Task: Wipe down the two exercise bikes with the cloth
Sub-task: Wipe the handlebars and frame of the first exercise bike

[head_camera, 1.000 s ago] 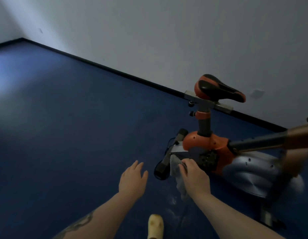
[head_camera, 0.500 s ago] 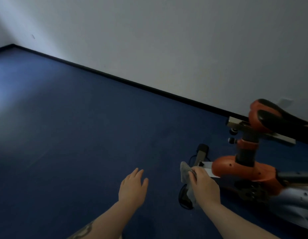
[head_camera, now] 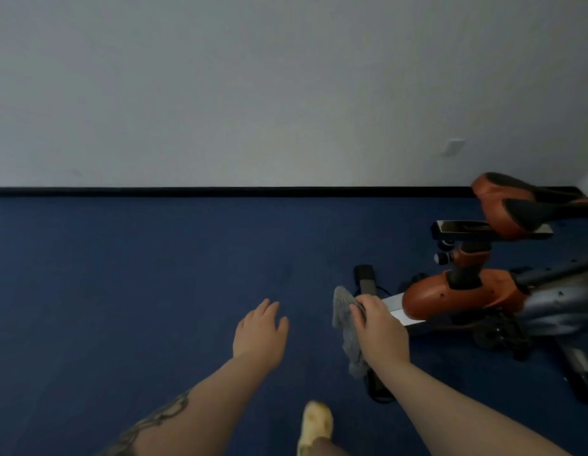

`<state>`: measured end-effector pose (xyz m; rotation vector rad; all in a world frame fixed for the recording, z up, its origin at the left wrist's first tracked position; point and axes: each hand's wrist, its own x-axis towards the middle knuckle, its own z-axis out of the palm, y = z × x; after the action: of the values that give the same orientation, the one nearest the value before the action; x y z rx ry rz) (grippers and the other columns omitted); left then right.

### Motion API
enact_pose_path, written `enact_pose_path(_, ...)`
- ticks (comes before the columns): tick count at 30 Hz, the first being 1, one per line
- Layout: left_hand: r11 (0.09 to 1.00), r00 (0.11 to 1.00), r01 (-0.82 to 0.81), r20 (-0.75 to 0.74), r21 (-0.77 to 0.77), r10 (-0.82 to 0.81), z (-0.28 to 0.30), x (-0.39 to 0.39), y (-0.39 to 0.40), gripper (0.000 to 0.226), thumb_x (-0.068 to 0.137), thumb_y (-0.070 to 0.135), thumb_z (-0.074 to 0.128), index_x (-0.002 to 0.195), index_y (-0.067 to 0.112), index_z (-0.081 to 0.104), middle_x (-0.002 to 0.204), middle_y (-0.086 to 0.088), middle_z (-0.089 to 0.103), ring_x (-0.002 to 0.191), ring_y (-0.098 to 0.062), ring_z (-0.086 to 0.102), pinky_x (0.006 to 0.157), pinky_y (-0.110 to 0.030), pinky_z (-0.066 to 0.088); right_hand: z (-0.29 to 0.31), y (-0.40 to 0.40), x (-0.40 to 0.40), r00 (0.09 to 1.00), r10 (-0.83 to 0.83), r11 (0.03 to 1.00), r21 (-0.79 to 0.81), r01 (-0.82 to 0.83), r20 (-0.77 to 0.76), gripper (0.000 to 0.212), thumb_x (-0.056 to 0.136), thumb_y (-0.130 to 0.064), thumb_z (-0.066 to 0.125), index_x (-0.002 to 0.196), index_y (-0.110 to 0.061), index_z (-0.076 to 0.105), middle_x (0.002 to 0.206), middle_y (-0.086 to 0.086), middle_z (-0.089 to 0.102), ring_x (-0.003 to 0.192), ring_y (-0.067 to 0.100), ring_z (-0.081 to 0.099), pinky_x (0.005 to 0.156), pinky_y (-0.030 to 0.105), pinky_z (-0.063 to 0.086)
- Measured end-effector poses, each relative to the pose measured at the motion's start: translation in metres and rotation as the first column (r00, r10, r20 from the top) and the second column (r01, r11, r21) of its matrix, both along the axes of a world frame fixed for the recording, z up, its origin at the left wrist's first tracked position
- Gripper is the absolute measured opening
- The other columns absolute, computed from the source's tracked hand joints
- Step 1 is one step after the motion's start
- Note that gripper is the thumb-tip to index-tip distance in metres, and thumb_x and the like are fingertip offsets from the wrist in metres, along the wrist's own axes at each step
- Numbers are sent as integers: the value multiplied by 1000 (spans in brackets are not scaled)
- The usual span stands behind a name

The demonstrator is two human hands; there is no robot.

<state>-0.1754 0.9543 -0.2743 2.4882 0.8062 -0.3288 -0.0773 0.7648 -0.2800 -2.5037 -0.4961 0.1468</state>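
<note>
The crumpled grey cloth (head_camera: 347, 327) was bunched under the curled fingers (head_camera: 363, 307) of the right hand (head_camera: 381, 330), its loose tail hanging below the palm. Those fingers pressed it against the pale silver rear frame bar (head_camera: 396, 311) of the orange and black exercise bike (head_camera: 463, 291), just ahead of the knuckles where the bar meets the black floor stabiliser (head_camera: 365, 278). Beyond the fingertips rose the orange seat post and the orange and black saddle (head_camera: 516, 205). The left hand (head_camera: 259, 334) held nothing, its fingers loosely spread over the dark blue carpet (head_camera: 138, 274), well apart from the cloth. A yellow shoe (head_camera: 314, 429) showed below both wrists. The low rear frame seemed to be the part in hand; the next stroke would likely need the cloth drawn along the bar toward the orange housing. Only one bike was in view.
</note>
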Motion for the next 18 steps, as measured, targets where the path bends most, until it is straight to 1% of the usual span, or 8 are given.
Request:
enact_pose_path(5,993,993,115,-24,-6,-115,-18,81,50,53,100,42,30,150,22,26,158,2,24,144,-18,24,118,-36,21,-18,50,64,995,-95,995,-20,95,-5,18,99,-35,44,97,-21,56,96,-6,57,76,17,60,63,38,49)
enact_pose_path(9,986,984,168,-58,7,-168,-20,153,97,53,100,42,30,149,23,27,156,4,28,143,-16,27,117,-35,23,-21,85,122,979,-198,980,-29,197,-57,20,99,-35,42,96,-21,55,95,-5,57,76,18,60,66,39,50)
enact_pose_path(11,985,984,171,-48,15,-170,-15,192,118,52,100,42,30,149,23,27,156,4,28,143,-16,27,117,-35,22,-16,101,153,971,-226,974,-13,226,-75,20,99,-36,42,93,-21,53,94,-6,57,75,18,60,67,43,50)
enact_pose_path(15,979,979,206,11,9,-206,1,272,158,52,100,41,32,148,22,29,156,4,30,142,-16,28,117,-35,23,2,133,222,948,-305,952,10,307,-92,21,99,-34,41,89,-20,52,91,-7,56,75,17,60,68,43,50)
enact_pose_path(18,964,964,264,26,8,-264,6,329,186,52,100,42,32,149,22,29,156,3,30,142,-16,28,117,-35,24,8,158,269,929,-364,930,27,366,-62,20,99,-34,42,87,-21,50,89,-7,55,70,17,59,64,42,50)
